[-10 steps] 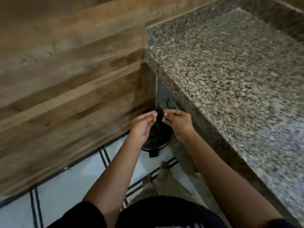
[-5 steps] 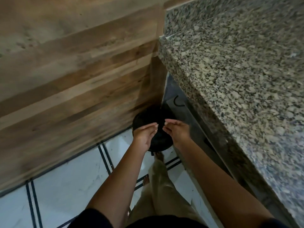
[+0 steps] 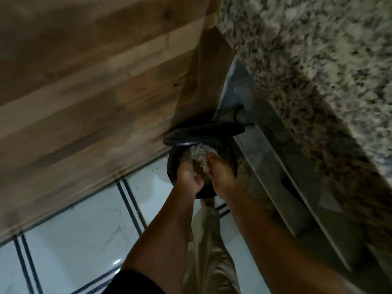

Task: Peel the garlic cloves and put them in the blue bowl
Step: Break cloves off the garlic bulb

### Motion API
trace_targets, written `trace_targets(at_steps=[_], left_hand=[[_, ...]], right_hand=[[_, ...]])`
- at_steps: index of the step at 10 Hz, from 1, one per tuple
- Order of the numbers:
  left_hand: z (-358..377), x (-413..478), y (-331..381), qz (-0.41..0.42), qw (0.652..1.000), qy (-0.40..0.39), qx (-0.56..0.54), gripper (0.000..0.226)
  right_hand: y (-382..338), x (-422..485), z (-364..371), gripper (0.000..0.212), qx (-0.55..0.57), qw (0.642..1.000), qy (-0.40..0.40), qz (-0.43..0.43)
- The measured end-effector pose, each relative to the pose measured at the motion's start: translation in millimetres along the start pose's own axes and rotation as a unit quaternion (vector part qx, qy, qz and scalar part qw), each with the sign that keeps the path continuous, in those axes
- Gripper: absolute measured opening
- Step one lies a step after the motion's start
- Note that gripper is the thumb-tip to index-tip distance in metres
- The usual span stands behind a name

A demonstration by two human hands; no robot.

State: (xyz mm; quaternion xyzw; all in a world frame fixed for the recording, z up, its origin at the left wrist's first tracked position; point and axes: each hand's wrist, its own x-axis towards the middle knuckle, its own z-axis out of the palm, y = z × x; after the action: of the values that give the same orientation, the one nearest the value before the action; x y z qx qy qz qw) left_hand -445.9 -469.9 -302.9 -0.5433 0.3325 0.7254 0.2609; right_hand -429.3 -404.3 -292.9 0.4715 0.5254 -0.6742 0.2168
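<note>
Both hands are down over a black bin [image 3: 174, 166], which serves as the landmark here. The left hand [image 3: 189, 177] is on the near-left side of the bin's mouth, its fingers curled inward into a loose cup. The right hand [image 3: 222, 172] is just beside it on the near-right side of the mouth, fingers pointing down toward the opening. The two hands are close together, almost touching at the fingertips. Between and just beyond them, inside the bin's mouth, there is a pale, papery, flaky mass [image 3: 197, 154]; it looks like garlic skins, but the picture is blurred and I cannot tell for sure, nor whether either hand is clamped on any of it or merely held over it.

The bin's lid [image 3: 203, 132] stands raised at the far edge of the bin, tilted up on its hinge side. A foot [image 3: 209, 201] shows at the near base of the bin, with a beige trouser leg [image 3: 212, 251] running back from it toward the camera between the two forearms.

Left of the bin rises a wooden panel [image 3: 84, 92] with long plank-like grain. The bin stands on a white tiled floor [image 3: 84, 240] with dark double lines. Right of the bin and above it runs a speckled granite countertop [image 3: 318, 71], its edge overhanging pale cabinet fronts [image 3: 275, 177].

No garlic cloves and no blue bowl are in view.
</note>
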Motion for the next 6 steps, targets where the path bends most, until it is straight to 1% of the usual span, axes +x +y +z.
trace_targets(at_steps=[1,2,3,4,5,6], left_hand=[[8,7,14,-0.088,0.913,0.008,-0.398,0.056],[20,0,-6,0.037,0.998,0.018,-0.046,0.061],[3,2,1,0.023,0.972,-0.045,0.229,0.062],[2,-6,4,-0.022,0.989,-0.057,0.135,0.057],[6,-21,8,-0.019,0.998,-0.066,0.017,0.055],[0,-54,15,-0.019,0.992,-0.12,0.027,0.056]], right_hand=[[10,11,13,0.046,-0.036,0.998,-0.043,0.004],[14,22,13,0.047,-0.096,0.995,-0.039,-0.017],[8,27,9,0.047,-0.138,0.989,0.001,-0.052],[12,11,16,0.046,-0.175,0.981,-0.002,-0.087],[14,-8,19,0.043,-0.196,0.975,-0.041,-0.096],[1,-27,13,0.039,-0.21,0.967,-0.035,-0.141]])
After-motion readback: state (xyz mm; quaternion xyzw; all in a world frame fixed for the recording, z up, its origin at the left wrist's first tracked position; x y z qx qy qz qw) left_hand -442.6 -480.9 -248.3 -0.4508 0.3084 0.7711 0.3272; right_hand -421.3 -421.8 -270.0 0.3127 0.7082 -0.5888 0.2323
